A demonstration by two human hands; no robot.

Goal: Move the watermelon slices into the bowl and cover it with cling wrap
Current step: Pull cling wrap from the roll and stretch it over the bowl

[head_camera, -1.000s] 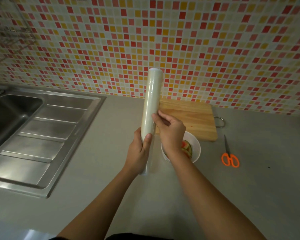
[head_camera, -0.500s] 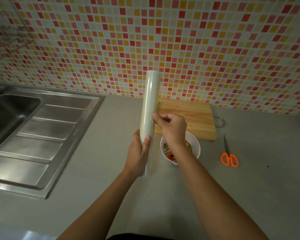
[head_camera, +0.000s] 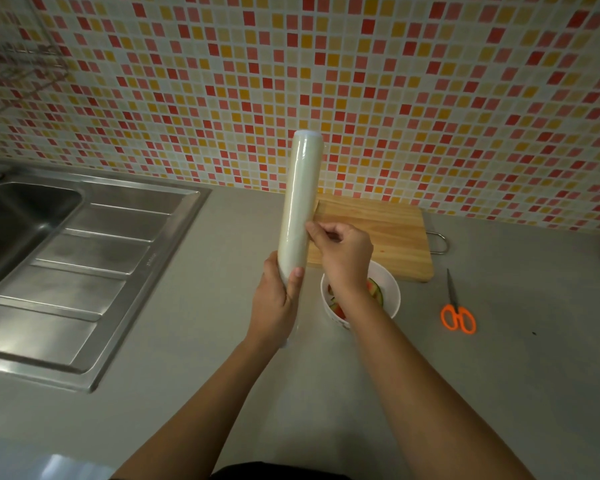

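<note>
Forearms are seen entering from the bottom edge and are raised over the grey countertop (head_camera: 499,375). The left hand (head_camera: 274,301) is noted wrapped round the lower part of the cling wrap roll (head_camera: 300,202), thumb laid across the front. The roll is held nearly upright above the counter, its top leaning slightly to the right. The right hand (head_camera: 343,259) is recorded just right of the roll, fingers curled, with the fingertips (head_camera: 310,228) pinched against the roll's side at mid-height. Whether a loose edge of film has been caught cannot be told.

Beneath the right wrist a white bowl (head_camera: 392,284) is found standing on the counter, partly hidden by that arm. Watermelon slices (head_camera: 377,292) are seen inside it, red flesh and green rind showing. No film is seen over the bowl.

To the right of the bowl, well apart, orange-handled scissors (head_camera: 457,308) are laid flat with the blades pointing away. Just behind the bowl a wooden cutting board (head_camera: 392,233) is placed near the wall, a metal loop (head_camera: 439,242) projecting from its right edge. At the left a stainless sink (head_camera: 84,258) with a ribbed drainboard is set into the counter. The back is closed by a mosaic tiled wall (head_camera: 430,98) in red, pink, orange and white.
</note>
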